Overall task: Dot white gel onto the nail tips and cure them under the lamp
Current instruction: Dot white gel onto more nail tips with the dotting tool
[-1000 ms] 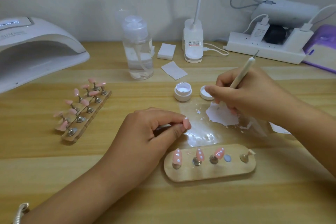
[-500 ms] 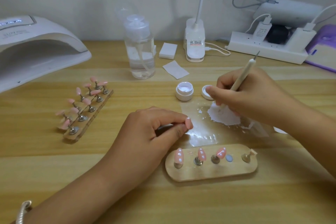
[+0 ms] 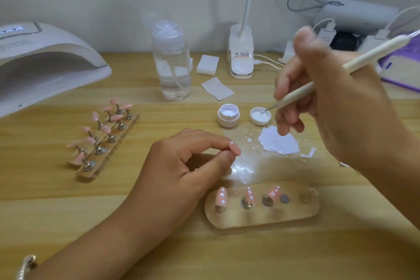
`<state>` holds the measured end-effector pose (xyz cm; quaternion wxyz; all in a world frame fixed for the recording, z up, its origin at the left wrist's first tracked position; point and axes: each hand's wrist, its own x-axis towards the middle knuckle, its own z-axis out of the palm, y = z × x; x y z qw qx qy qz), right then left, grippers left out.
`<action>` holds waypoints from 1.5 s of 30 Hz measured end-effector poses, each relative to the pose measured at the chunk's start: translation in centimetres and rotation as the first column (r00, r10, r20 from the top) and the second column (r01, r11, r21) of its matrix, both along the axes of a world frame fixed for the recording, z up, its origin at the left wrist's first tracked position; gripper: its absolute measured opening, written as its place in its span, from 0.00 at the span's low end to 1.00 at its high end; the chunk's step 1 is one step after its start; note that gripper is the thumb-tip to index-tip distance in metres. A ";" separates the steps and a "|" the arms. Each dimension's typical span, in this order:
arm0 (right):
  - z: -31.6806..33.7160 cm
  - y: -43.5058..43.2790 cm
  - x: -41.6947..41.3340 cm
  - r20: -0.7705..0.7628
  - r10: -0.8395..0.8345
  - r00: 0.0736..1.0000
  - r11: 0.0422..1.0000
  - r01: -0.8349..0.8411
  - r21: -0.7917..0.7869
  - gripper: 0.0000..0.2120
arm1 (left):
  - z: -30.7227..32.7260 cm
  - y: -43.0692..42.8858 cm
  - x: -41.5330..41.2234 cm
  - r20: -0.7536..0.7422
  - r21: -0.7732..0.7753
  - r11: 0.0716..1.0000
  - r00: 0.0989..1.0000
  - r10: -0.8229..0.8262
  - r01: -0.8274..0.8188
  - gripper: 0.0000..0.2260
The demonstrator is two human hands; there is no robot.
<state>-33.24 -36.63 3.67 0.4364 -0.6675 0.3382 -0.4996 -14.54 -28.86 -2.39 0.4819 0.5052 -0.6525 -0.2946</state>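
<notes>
The person is loading the tool with gel, so the dotting step is in hand and curing is not yet begun. The right hand [image 3: 336, 102] is grasping a thin pen [image 3: 295, 95] between thumb and fingers. The pen's long axis is slanting from behind the knuckles down to its fine tip in front of the fingertips. That tip is pointing down into a small white lid [image 3: 260, 122], and it seems to be touching the gel there.

The left hand [image 3: 181, 170] is pinching one pink nail tip [image 3: 236, 149] between thumb and forefinger, and the other fingers are curling loosely. The nail tip is sticking out beyond the fingertips, with its long axis pointing toward the right hand. One white dot is already showing on it.

Below these fingers a wooden holder [image 3: 261, 218] is carrying three dotted tips. I judge that the next move is bringing the pen across to the pinched tip and touching it lightly, with both hands steady. The lamp [image 3: 45, 63] is waiting well apart, beyond the left hand.
</notes>
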 end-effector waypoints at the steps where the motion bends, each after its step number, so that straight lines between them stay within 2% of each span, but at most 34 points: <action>1: 0.3 0.6 0.4 0.037 0.047 0.998 0.999 -0.047 0.005 0.25 | 0.1 0.0 0.0 -0.001 -0.013 1.000 1.000 -0.001 0.001 0.05; 4: 0.4 2.2 1.2 -0.010 0.109 0.994 0.992 -0.109 -0.060 0.18 | 0.3 0.2 -0.1 -0.013 -0.058 0.998 1.000 -0.016 0.015 0.04; 7: -0.3 3.2 1.5 -0.038 0.094 0.995 0.993 -0.096 -0.067 0.15 | 0.5 0.3 -0.2 -0.013 -0.097 0.994 0.999 -0.042 0.040 0.03; 12: -1.0 3.7 1.9 -0.020 0.097 0.995 0.994 -0.098 -0.038 0.16 | 0.6 0.3 -0.3 0.013 -0.138 0.989 0.999 -0.051 0.052 0.06; 39: -1.6 3.6 2.1 -0.005 0.135 0.991 0.991 -0.135 -0.014 0.17 | 0.6 0.1 -0.3 0.044 -0.148 0.986 0.996 -0.076 0.082 0.05; 45: -1.6 3.4 2.0 0.056 0.157 0.986 0.988 -0.158 -0.004 0.17 | 0.5 0.2 -0.3 0.025 -0.144 0.987 0.997 -0.074 0.077 0.05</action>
